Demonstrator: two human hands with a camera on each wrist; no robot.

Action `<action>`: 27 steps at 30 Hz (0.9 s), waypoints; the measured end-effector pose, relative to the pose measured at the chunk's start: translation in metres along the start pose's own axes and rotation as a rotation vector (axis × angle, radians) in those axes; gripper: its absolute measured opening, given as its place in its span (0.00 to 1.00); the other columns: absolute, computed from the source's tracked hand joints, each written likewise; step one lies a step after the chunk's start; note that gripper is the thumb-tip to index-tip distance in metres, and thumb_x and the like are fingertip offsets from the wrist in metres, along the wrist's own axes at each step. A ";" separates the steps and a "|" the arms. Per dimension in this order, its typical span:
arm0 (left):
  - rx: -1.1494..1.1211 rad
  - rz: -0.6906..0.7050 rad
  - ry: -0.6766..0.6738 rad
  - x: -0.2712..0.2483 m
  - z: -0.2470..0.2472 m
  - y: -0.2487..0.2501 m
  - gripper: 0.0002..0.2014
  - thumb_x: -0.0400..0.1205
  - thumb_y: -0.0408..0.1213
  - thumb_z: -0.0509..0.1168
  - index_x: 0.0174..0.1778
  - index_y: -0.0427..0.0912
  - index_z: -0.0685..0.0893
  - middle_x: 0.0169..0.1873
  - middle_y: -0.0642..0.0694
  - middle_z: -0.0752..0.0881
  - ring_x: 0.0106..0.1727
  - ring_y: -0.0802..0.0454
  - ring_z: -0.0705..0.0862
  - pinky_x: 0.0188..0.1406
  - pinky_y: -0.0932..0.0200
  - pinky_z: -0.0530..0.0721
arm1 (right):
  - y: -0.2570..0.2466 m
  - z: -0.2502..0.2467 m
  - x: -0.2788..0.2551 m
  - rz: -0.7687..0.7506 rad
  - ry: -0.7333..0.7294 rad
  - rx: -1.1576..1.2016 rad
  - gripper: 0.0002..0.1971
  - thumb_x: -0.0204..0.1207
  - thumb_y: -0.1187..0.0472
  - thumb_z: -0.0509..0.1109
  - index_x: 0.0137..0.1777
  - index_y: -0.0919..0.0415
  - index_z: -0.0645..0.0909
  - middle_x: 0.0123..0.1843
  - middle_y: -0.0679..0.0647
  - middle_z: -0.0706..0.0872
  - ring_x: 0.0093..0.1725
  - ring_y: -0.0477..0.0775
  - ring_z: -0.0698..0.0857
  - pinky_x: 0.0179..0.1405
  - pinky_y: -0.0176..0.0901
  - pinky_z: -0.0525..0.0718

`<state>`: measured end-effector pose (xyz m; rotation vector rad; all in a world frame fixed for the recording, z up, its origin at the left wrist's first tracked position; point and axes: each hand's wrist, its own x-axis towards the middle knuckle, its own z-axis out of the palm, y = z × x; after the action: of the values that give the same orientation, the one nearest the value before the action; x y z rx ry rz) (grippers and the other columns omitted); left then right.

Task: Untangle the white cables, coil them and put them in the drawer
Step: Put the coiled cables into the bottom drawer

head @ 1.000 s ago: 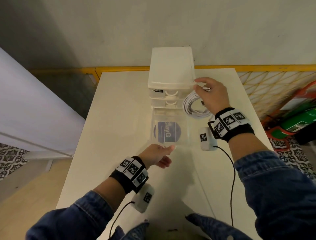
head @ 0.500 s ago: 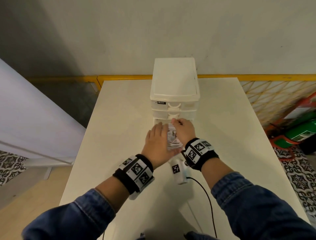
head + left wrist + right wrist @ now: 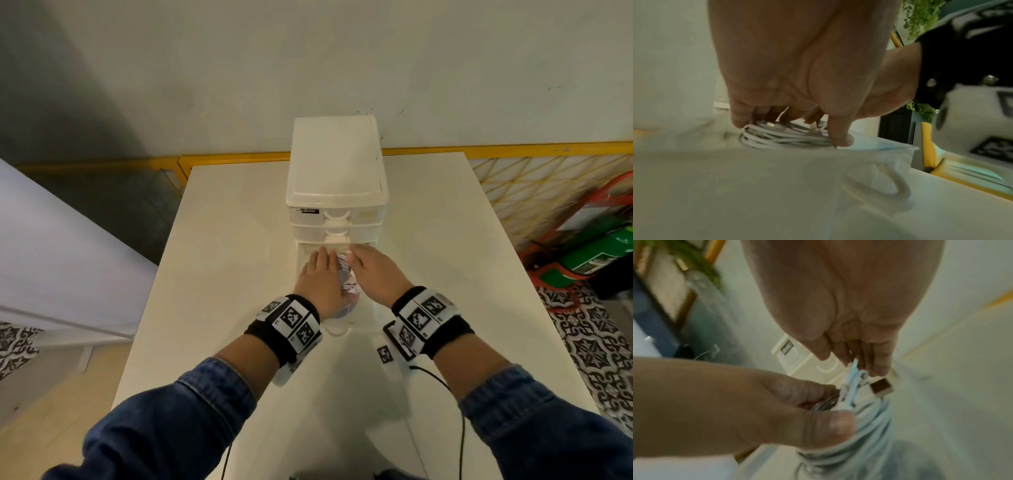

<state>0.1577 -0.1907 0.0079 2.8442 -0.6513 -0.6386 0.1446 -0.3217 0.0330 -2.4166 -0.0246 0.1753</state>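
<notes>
The coil of white cables [image 3: 346, 278] lies in the pulled-out bottom drawer [image 3: 371, 317] of the white drawer unit [image 3: 334, 161], mostly hidden between both hands. My left hand [image 3: 320, 274] is curled over the coil [image 3: 785, 137], with fingertips and thumb gripping its two sides. My right hand [image 3: 364, 265] reaches in from the right, and its fingers [image 3: 877, 360] pinch the loose cable ends beside a USB plug [image 3: 881, 387]. In the right wrist view my left thumb [image 3: 830, 426] presses the coil [image 3: 871, 431].
The unit stands at the back middle of a white table [image 3: 222, 274], its two upper drawers closed. The drawer's clear front wall and loop handle [image 3: 898, 183] stand toward me. A yellow mesh fence [image 3: 534, 185] and green and red items [image 3: 603, 253] are to the right.
A second ago my right hand held the coil beside the unit's right side. It carried the coil into the open drawer, and my left hand moved from the drawer front onto the coil.
</notes>
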 end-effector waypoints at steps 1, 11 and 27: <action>-0.044 0.019 0.022 -0.001 -0.002 0.000 0.46 0.81 0.58 0.58 0.83 0.34 0.43 0.83 0.34 0.45 0.84 0.39 0.43 0.83 0.46 0.46 | 0.003 -0.001 -0.007 -0.081 -0.013 -0.057 0.14 0.85 0.59 0.53 0.61 0.63 0.78 0.64 0.60 0.79 0.65 0.57 0.76 0.60 0.35 0.68; -0.537 0.151 0.130 -0.014 -0.027 -0.026 0.36 0.68 0.51 0.78 0.70 0.41 0.78 0.66 0.48 0.79 0.67 0.51 0.76 0.71 0.54 0.72 | 0.035 0.018 -0.043 -0.360 -0.192 -0.756 0.58 0.62 0.16 0.42 0.81 0.62 0.54 0.83 0.59 0.51 0.83 0.59 0.44 0.76 0.68 0.41; -1.001 -0.027 0.349 0.020 -0.107 -0.055 0.30 0.84 0.53 0.61 0.81 0.51 0.61 0.70 0.53 0.76 0.70 0.50 0.77 0.70 0.50 0.74 | 0.038 0.027 -0.037 -0.480 -0.195 -0.838 0.41 0.71 0.32 0.46 0.75 0.59 0.70 0.74 0.65 0.74 0.73 0.68 0.72 0.68 0.65 0.73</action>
<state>0.2417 -0.1447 0.0836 1.9392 -0.1431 -0.3089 0.1029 -0.3349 -0.0076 -3.1038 -0.9216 0.2016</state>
